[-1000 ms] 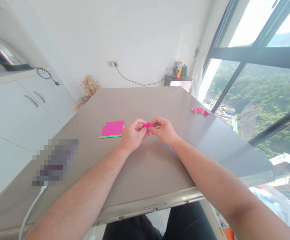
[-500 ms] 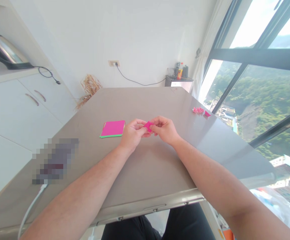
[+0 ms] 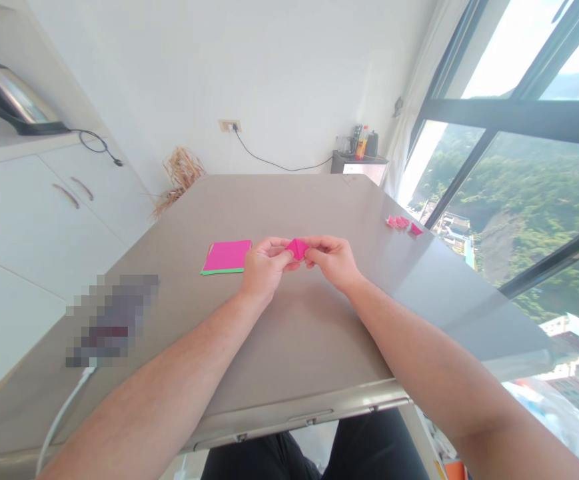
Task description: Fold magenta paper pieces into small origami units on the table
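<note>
A small folded piece of pink origami paper (image 3: 298, 249) is held over the middle of the table, a crease running down its front. My left hand (image 3: 268, 264) pinches its left corner between thumb and fingers. On the opposite corner, my right hand (image 3: 334, 258) has its thumb and fingers closed. Just left of my left hand lies a stack of square paper (image 3: 228, 256), pink on top with a green edge showing below. Several small folded pink paper pieces (image 3: 403, 224) sit near the table's right edge.
A blurred-out dark object (image 3: 114, 320) with a white cable (image 3: 64, 407) lies on the table (image 3: 279, 200) at left. Dried stalks (image 3: 179, 175) stand behind the far left corner. Bottles (image 3: 362, 143) stand on a low cabinet past the far edge. A window (image 3: 519, 180) flanks the right side.
My fingers have spread slightly apart on the folded pink paper, so more of its front and its crease now shows. The stack and the other folded pieces lie as before.
</note>
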Demonstrator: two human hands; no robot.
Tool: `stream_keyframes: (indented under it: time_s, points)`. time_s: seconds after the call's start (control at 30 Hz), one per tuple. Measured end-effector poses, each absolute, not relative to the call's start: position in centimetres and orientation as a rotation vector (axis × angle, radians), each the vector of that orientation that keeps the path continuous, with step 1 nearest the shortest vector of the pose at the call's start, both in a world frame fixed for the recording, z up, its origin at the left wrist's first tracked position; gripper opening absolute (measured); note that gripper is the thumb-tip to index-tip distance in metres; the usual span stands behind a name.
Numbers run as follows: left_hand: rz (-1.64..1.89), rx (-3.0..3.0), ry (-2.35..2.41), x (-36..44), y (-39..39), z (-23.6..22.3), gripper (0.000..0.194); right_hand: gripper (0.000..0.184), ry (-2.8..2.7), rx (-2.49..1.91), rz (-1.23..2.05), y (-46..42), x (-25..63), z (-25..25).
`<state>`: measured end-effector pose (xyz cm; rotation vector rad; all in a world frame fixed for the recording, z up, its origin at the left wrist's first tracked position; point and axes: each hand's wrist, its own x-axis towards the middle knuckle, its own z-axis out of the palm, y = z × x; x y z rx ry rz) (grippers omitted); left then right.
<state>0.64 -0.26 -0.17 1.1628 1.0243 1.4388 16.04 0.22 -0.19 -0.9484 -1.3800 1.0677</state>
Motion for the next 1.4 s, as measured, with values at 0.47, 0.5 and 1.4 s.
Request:
stream_keyframes:
  time_s: [0.47, 0.5, 1.4]
  points:
    - [1.441, 1.272, 1.027, 0.59, -0.38, -0.35, 0.020, 0.031, -1.406, -1.024, 1.028, -0.05, 16.14, 0.46]
    - [1.441, 1.270, 1.022, 0.58, -0.38, -0.36, 0.020, 0.031, -1.406, -1.023, 1.023, -0.04, 16.15, 0.45]
    - [1.441, 1.197, 1.040, 1.01, -0.98, 0.40, 0.015, 0.030, -1.362, -1.014, 0.966, -0.28, 15.87, 0.46]
